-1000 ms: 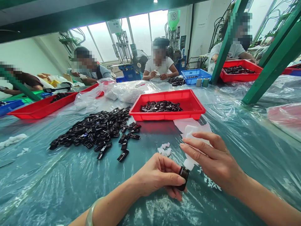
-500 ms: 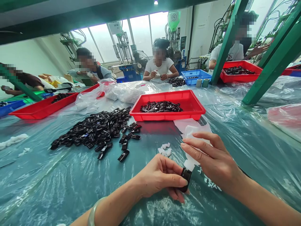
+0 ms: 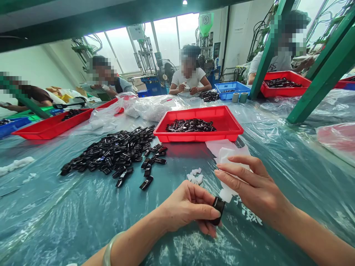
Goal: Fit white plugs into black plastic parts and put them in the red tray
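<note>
Table — plastic-covered | black pieces, heaped | red tray | white scraps

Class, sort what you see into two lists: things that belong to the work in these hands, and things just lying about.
Seems to belong:
- left hand, gripping a black part
- right hand, fingers at the white sheeting
- pile of similar black parts
- nearest red tray, holding more

Apparently just lying about:
- white scraps
- clear plastic bag
- two grey-green rolls
</note>
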